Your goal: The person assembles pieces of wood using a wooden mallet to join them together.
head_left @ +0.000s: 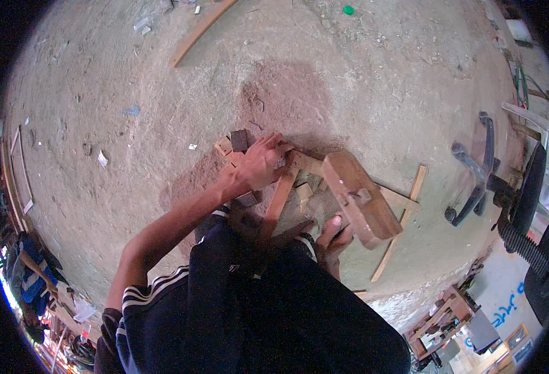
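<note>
Seen from above, a person in dark, white-striped clothing worked over a dusty floor point(131, 187). The right hand point(339, 240) had its grip closed on the handle side of a chunky wooden mallet point(363, 202); the big head hid most of the handle and tilted over pale wooden strips point(279, 198). The left hand point(263, 163) lay palm down with fingers bent over the upper end of those strips, in front of the knees; whether its grip was clenched on something under the palm could not be told. A dark block point(239, 140) sat just beside the left hand, and a small pale block point(303, 192) lay between the two hands.
</note>
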The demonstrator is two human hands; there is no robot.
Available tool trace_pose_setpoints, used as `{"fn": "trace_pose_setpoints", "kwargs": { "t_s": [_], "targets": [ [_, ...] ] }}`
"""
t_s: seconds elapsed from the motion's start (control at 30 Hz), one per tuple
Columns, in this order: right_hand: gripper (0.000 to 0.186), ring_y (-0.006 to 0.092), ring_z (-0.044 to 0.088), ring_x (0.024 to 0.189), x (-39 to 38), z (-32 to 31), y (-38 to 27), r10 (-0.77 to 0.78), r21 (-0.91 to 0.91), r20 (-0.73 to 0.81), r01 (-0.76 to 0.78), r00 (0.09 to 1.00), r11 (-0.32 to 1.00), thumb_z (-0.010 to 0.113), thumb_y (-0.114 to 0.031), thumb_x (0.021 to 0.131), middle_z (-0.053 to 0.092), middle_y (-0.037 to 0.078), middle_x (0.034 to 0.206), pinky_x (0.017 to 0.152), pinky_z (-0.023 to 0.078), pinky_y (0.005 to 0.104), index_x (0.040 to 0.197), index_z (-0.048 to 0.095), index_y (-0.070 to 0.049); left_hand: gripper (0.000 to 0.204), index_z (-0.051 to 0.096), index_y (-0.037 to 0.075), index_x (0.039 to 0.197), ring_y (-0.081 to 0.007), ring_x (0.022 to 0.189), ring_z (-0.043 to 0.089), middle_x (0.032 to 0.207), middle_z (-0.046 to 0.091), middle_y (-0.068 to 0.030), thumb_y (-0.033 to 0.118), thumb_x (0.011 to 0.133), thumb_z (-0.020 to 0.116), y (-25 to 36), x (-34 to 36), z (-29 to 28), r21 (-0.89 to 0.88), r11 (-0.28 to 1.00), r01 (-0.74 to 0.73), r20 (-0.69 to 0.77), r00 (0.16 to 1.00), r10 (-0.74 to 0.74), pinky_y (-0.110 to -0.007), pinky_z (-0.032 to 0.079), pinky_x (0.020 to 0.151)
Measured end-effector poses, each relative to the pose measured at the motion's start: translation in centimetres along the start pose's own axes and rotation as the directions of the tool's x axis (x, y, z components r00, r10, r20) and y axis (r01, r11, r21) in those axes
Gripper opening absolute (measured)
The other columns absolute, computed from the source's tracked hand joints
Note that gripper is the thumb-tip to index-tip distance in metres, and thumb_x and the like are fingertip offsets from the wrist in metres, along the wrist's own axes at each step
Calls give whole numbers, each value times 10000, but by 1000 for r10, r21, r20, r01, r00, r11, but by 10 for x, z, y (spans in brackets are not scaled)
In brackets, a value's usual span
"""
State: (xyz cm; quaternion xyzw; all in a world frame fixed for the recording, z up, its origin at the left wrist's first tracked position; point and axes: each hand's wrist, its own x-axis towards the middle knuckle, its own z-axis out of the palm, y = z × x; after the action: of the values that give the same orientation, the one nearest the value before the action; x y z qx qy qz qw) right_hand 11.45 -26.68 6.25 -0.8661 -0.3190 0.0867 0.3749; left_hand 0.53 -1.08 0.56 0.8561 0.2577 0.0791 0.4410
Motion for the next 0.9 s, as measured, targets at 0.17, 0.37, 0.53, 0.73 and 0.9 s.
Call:
{"fn": "trace_pose_setpoints", "kwargs": {
  "t_s": [0.17,0.37,0.53,0.73,0.9],
  "targets": [
    [272,238,511,633,-1,6,34,-76,65,-102,83,992,994,514,-147,1024,581,155,831,563,455,397,1209,433,35,379,559,6,1117,-352,1016,660,1064,674,-173,76,790,737,20,2,-2,-311,946,88,-8,995,-95,-413,532,872],
    [242,121,413,517,-2,3,11,49,82,-151,-37,987,996,452,-250,1049,461,34,650,481,340,306,980,479,-19,373,504,18,1154,-227,1021,684,1075,718,-144,53,852,720,23,3,-3,-651,671,354,256,935,-245,-360,545,869],
    [288,94,396,501,4,7,-1,111,158,-108,-93,988,983,441,-290,1054,436,2,605,472,313,279,942,505,-32,365,516,29,1207,-189,1051,658,1095,702,-101,133,910,699,8,4,6,-832,370,414,334,905,-264,-348,523,931],
    [308,93,405,503,2,8,-5,119,169,-101,-101,988,980,458,-320,1042,450,3,604,471,318,279,997,513,-21,380,509,-1,1277,-214,1108,647,1189,663,-125,203,976,620,4,-2,10,-850,317,421,344,899,-272,-365,499,1000],
    [345,104,414,501,2,10,-8,161,214,-76,-141,984,966,467,-356,1032,468,13,607,473,330,287,1019,518,-15,405,544,-43,1299,-239,1147,636,1256,634,-145,253,1022,520,5,-5,6,-862,30,507,481,833,-273,-389,471,1047]
  ]
}}
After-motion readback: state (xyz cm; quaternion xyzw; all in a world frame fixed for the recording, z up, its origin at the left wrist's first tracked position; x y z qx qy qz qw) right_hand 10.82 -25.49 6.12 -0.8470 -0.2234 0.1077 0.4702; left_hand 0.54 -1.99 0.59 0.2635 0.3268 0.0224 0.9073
